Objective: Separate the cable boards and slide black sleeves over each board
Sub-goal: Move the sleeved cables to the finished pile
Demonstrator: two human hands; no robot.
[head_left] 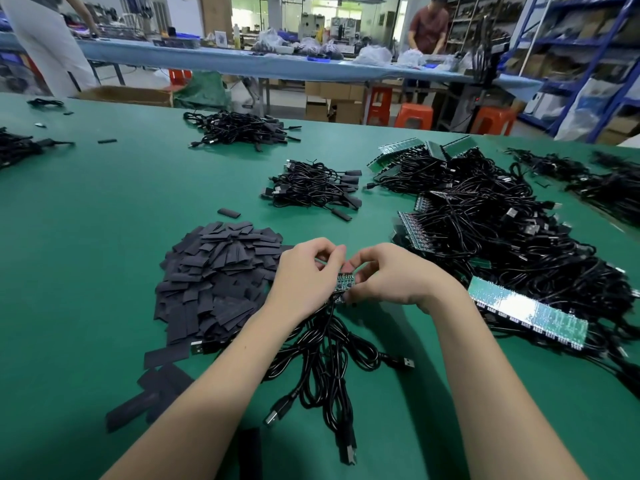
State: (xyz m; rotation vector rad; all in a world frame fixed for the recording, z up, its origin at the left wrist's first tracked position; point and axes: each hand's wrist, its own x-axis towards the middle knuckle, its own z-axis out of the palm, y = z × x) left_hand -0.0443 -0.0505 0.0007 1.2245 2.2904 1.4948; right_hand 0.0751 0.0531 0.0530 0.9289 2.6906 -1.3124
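Observation:
Both hands meet over the middle of the green table [86, 209]. My left hand [304, 275] and my right hand [388, 275] pinch a small strip of green cable boards [346, 281] from either side, fingers curled around its ends. Black USB cables [329, 362] hang from the strip and fan out toward me. A heap of flat black sleeves [218, 275] lies just left of my left hand. A long strip of joined boards [526, 311] rests to the right of my right wrist.
A large tangle of cables with board strips [485, 230] fills the right side. Two bundles of sleeved cables [311, 185] [239, 128] lie farther back. Loose sleeves [152, 393] sit near the front left. People work at a far bench [242, 60].

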